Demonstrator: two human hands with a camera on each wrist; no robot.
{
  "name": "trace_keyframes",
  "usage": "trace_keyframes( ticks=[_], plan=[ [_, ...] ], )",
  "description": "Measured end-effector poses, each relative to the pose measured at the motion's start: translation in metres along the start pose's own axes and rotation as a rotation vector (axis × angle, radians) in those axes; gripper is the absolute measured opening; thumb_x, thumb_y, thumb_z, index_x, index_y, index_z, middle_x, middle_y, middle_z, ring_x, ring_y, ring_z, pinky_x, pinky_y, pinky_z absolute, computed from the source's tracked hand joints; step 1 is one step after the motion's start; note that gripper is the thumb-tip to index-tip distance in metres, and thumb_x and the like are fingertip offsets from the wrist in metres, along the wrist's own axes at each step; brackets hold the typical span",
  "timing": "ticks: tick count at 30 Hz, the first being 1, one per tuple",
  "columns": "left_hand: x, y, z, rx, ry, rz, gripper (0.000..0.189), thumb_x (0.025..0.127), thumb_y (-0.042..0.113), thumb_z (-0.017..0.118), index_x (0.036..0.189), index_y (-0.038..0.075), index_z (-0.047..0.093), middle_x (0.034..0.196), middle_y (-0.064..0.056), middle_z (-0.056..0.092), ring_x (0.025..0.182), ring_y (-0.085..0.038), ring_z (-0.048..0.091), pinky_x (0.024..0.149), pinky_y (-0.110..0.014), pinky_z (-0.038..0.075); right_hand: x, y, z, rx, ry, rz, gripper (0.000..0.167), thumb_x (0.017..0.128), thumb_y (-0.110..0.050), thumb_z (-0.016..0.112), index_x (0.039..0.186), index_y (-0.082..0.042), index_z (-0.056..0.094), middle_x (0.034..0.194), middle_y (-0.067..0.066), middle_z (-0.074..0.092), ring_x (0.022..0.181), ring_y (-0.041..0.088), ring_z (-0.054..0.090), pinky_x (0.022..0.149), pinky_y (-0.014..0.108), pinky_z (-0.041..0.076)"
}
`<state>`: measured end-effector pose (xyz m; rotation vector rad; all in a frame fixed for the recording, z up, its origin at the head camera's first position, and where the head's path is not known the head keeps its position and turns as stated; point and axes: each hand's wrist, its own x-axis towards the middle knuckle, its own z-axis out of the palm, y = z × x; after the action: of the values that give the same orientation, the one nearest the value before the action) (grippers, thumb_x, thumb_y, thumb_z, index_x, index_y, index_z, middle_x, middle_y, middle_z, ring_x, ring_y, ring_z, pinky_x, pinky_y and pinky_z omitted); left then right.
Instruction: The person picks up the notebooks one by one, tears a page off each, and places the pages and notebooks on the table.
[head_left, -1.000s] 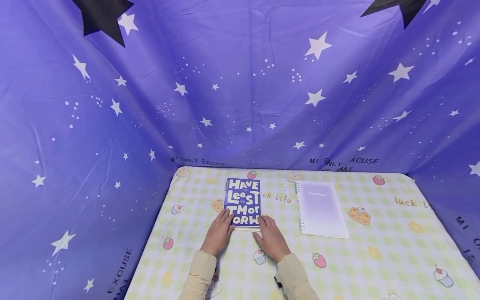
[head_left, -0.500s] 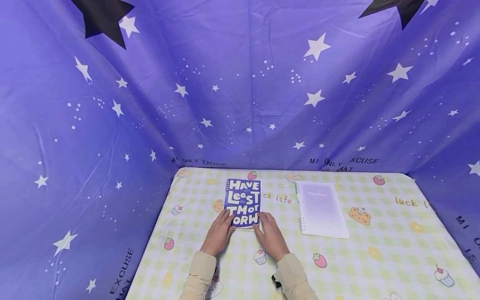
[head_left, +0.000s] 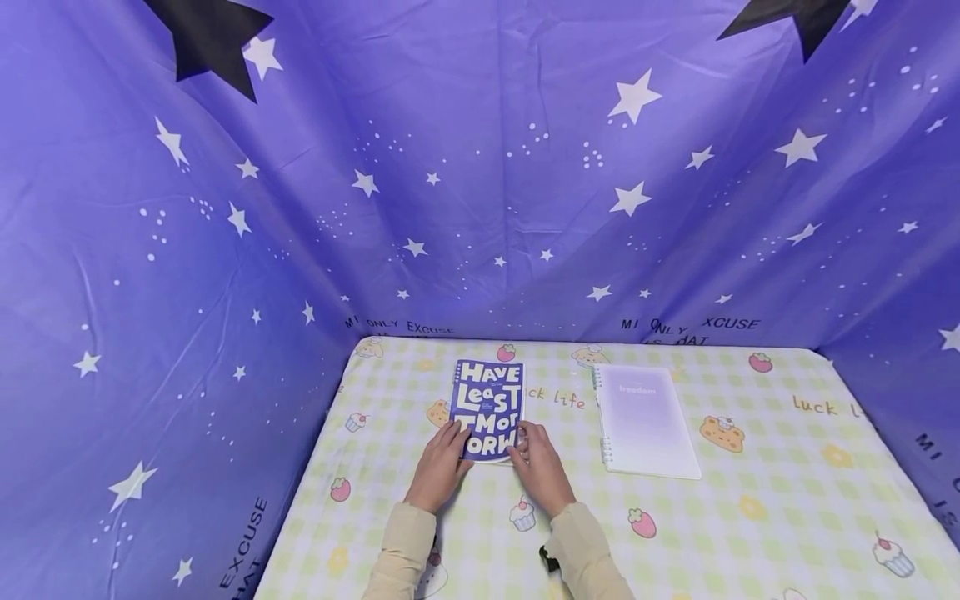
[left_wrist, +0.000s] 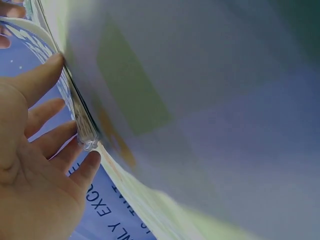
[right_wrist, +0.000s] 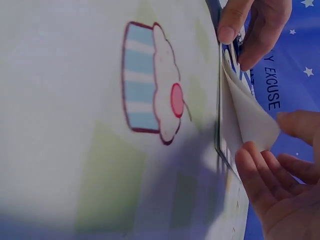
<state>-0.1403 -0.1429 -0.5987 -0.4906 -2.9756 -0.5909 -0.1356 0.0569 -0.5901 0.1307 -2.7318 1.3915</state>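
A blue spiral notebook [head_left: 488, 402] with big white lettering lies in front of me in the head view, coil on its left. My left hand [head_left: 438, 465] rests on its lower left corner, fingers extended; in the left wrist view the thumb [left_wrist: 47, 75] touches the notebook's near edge. My right hand [head_left: 543, 471] pinches the lower right corner of the cover between thumb and fingers. In the right wrist view that cover [right_wrist: 256, 122] bends up, its pale inner side showing, apart from the pages below. The undersides of both hands are hidden in the head view.
A pale purple spiral notebook [head_left: 647, 421] marked "freedom" lies closed to the right. Both notebooks lie on a table with a checked cloth [head_left: 757, 542] printed with cartoons. A purple star-patterned curtain [head_left: 480, 208] surrounds the table's back and sides.
My right hand has moved from the notebook's right edge onto its lower right corner, and the cover there has come up. The left hand stays at the lower left.
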Motion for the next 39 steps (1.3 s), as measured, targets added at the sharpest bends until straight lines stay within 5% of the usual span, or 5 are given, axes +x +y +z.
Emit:
trace_keyframes(
  ticks=[14,24,39],
  plan=[
    [0.0,0.007,-0.003,-0.001,-0.012,-0.016,0.059,0.089,0.028,0.074,0.139,0.003,0.055,0.146,-0.02,0.05,0.141,-0.036,0.04,0.117,-0.05,0.034,0.004,-0.007,-0.002,0.155,0.026,0.047,0.047,0.088,0.004,0.066,0.133,0.004,0.052,0.11,0.011,0.061,0.085,0.014,0.063,0.075,0.024,0.058],
    [0.006,0.02,-0.006,0.006,0.049,0.05,0.059,0.088,0.031,0.076,0.136,0.003,0.057,0.145,-0.018,0.052,0.136,-0.034,0.047,0.116,-0.048,0.036,0.008,-0.017,-0.007,0.203,0.045,0.061,0.041,0.088,0.003,0.067,0.127,0.001,0.057,0.111,0.012,0.065,0.083,0.014,0.066,0.073,0.024,0.059],
    [0.01,0.023,-0.007,0.007,0.062,0.027,0.05,0.091,0.012,0.068,0.139,0.006,0.055,0.143,-0.014,0.054,0.132,-0.031,0.051,0.114,-0.044,0.04,0.01,-0.033,-0.006,0.255,0.039,0.027,0.041,0.089,0.004,0.065,0.129,0.003,0.056,0.113,0.016,0.066,0.084,0.019,0.068,0.074,0.026,0.059]
  ],
)
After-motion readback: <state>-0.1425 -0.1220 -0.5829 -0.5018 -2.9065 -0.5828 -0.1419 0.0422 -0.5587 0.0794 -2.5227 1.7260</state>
